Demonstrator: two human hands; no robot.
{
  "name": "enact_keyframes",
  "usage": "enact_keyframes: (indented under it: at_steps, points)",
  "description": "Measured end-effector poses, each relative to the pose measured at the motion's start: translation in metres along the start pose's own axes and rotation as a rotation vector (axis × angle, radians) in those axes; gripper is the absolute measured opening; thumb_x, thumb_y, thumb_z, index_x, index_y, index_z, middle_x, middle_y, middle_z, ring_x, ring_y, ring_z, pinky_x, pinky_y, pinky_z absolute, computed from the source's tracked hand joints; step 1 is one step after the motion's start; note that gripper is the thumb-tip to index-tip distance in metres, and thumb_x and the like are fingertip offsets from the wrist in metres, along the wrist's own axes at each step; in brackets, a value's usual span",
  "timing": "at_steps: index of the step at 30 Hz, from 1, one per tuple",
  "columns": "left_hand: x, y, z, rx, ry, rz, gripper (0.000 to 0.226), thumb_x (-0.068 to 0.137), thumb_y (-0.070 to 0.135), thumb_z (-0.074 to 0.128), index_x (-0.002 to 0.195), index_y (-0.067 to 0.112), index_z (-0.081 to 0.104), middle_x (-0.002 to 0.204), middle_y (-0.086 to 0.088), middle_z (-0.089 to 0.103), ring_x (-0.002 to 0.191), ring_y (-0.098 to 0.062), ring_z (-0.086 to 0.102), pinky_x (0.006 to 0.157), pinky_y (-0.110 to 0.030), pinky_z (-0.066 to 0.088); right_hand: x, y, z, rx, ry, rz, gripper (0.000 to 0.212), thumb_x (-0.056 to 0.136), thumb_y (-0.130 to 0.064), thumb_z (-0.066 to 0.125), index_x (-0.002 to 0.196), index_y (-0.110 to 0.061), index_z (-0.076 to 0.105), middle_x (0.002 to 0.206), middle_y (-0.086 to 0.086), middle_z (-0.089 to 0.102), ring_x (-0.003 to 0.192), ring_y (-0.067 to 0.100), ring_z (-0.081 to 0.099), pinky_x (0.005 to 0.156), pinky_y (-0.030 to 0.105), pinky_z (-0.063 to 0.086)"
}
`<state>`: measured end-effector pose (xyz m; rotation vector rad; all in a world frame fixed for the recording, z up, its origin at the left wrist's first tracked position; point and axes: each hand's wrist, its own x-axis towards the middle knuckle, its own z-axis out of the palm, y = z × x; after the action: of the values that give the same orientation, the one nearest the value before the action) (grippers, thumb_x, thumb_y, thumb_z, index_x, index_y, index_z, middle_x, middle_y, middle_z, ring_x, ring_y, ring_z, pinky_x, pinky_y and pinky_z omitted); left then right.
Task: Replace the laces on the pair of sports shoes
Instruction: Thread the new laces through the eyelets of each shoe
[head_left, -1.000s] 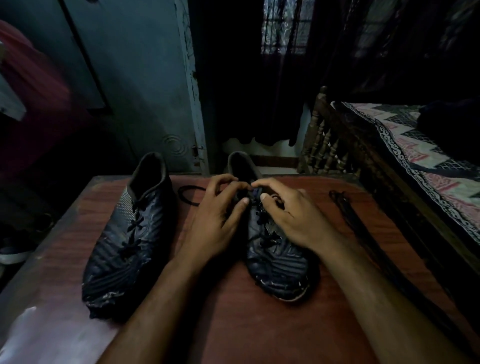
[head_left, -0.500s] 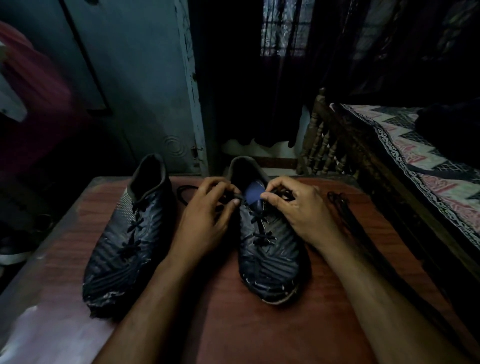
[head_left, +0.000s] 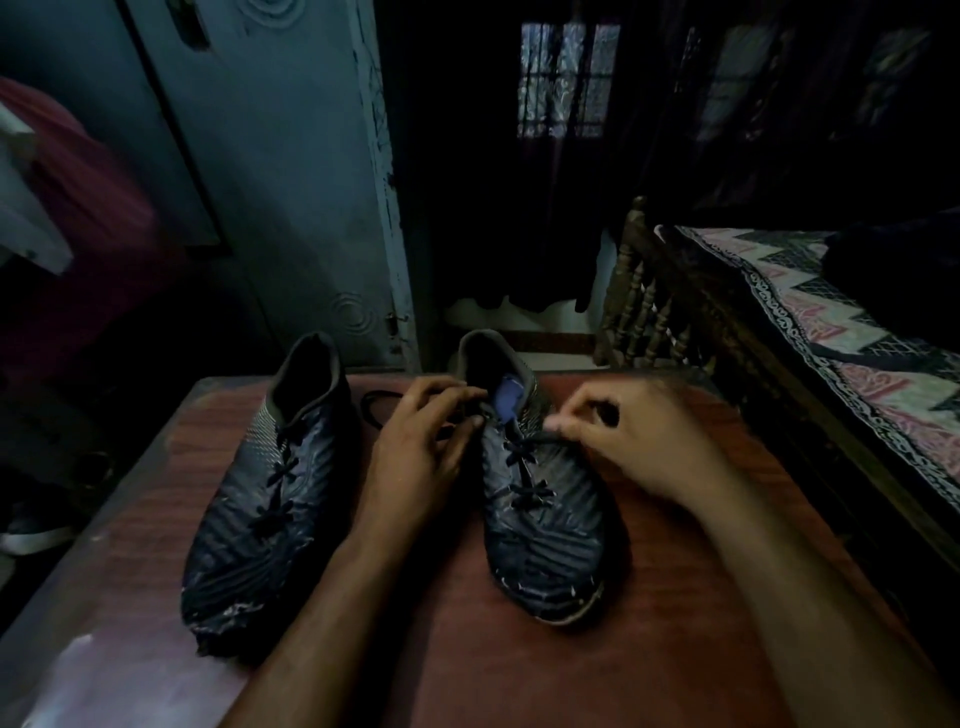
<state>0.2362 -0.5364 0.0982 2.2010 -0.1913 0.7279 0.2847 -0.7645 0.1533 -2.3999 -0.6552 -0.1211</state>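
Pinching the lace (head_left: 524, 451) with our right hand (head_left: 641, 441), our left hand (head_left: 423, 441) grips the right shoe (head_left: 540, 514) collar; left shoe (head_left: 260, 499) beside on tabletop (head_left: 441, 649).

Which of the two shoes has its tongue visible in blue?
The right shoe, the one between both hands. A blue patch shows at its opening, while the left shoe shows only a dark opening and nobody touches it.

My right hand (head_left: 644, 441) has drawn out toward the right of the frame, pulling the thin black lace (head_left: 540, 441) sideways from the dark ribbed sports shoe (head_left: 540, 519). More of its blue tongue (head_left: 506, 400) shows now.
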Motion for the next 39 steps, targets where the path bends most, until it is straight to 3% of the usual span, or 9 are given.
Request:
enact_keyframes:
  at_steps: [4,11,16,19,22,25,29,35,39]
  points:
    - [0.001,0.002,0.003,-0.012,0.009,-0.01,0.024,0.098,0.018,0.067,0.122,0.02,0.073,0.123,0.014,0.055,0.102,0.001,0.062,0.086,-0.01,0.051,-0.014,-0.006,-0.007,-0.055,-0.228,-0.084,0.032,0.082,-0.061,0.066,0.074,-0.031,0.071,0.073,-0.018,0.064,0.07,-0.001,0.059,0.061,0.022,0.042]
    - [0.0,0.002,0.0,0.06,0.023,-0.02,0.026,0.098,0.024,0.067,0.123,0.025,0.073,0.126,0.015,0.053,0.104,0.004,0.056,0.088,-0.013,0.052,-0.018,-0.009,0.003,0.359,0.065,-0.166,0.035,0.087,-0.053,0.06,0.065,-0.027,0.067,0.1,-0.01,0.058,0.106,0.011,0.059,0.092,0.02,0.041]
    - [-0.001,0.001,-0.002,0.098,0.021,-0.042,0.027,0.099,0.032,0.064,0.125,0.032,0.071,0.128,0.018,0.051,0.103,0.001,0.059,0.085,-0.03,0.058,-0.017,-0.017,-0.004,0.875,0.301,-0.13,0.035,0.094,-0.022,0.052,0.06,-0.015,0.05,0.081,0.026,0.052,0.079,0.027,0.056,0.075,0.033,0.045]
    - [-0.002,0.003,-0.001,0.17,0.033,-0.029,0.033,0.098,0.029,0.066,0.13,0.036,0.067,0.135,0.014,0.048,0.116,-0.006,0.052,0.089,-0.037,0.056,-0.02,-0.026,-0.009,1.139,0.422,-0.037,0.032,0.093,-0.024,0.051,0.064,-0.011,0.048,0.063,0.011,0.044,0.054,0.021,0.048,0.052,0.029,0.044]
    - [0.002,0.014,-0.007,0.176,0.043,0.132,0.049,0.093,0.023,0.062,0.141,0.034,0.059,0.145,0.009,0.048,0.128,-0.014,0.047,0.106,-0.037,0.044,-0.019,-0.032,0.001,1.075,0.318,-0.032,0.033,0.093,-0.035,0.055,0.061,-0.025,0.052,0.057,-0.003,0.042,0.043,0.011,0.036,0.042,0.026,0.027]
    - [-0.003,0.049,-0.01,-0.02,-0.141,0.216,0.051,0.096,0.031,0.055,0.147,0.029,0.052,0.149,0.013,0.051,0.137,-0.013,0.046,0.115,-0.032,0.036,-0.024,-0.033,0.012,0.86,0.159,-0.169,0.036,0.097,-0.036,0.054,0.064,-0.024,0.051,0.057,-0.008,0.043,0.045,0.002,0.037,0.044,0.019,0.026]
    - [-0.008,0.069,-0.01,-0.272,-0.323,0.071,0.037,0.096,0.037,0.063,0.132,0.028,0.063,0.126,0.013,0.069,0.121,-0.01,0.062,0.104,-0.036,0.05,-0.026,-0.031,0.015,0.651,0.144,-0.251,0.037,0.1,-0.032,0.054,0.063,-0.03,0.053,0.06,-0.018,0.053,0.06,-0.003,0.05,0.06,0.019,0.037]
    - [0.0,0.067,-0.033,-0.039,-0.3,0.115,0.009,0.095,0.024,0.07,0.092,0.018,0.075,0.09,0.007,0.072,0.091,-0.012,0.069,0.082,-0.038,0.055,-0.02,-0.009,0.01,0.591,0.204,-0.225,0.055,0.099,-0.044,0.052,0.063,-0.003,0.041,0.058,-0.001,0.036,0.055,0.006,0.038,0.052,0.039,0.03]
    - [-0.011,0.061,-0.061,0.079,-0.158,0.099,0.007,0.09,0.023,0.075,0.087,0.016,0.075,0.088,0.008,0.068,0.085,-0.009,0.067,0.075,-0.027,0.052,-0.014,0.008,0.009,0.611,0.354,-0.135,0.057,0.096,-0.053,0.049,0.058,-0.012,0.033,0.054,-0.009,0.029,0.051,0.003,0.031,0.051,0.035,0.023]
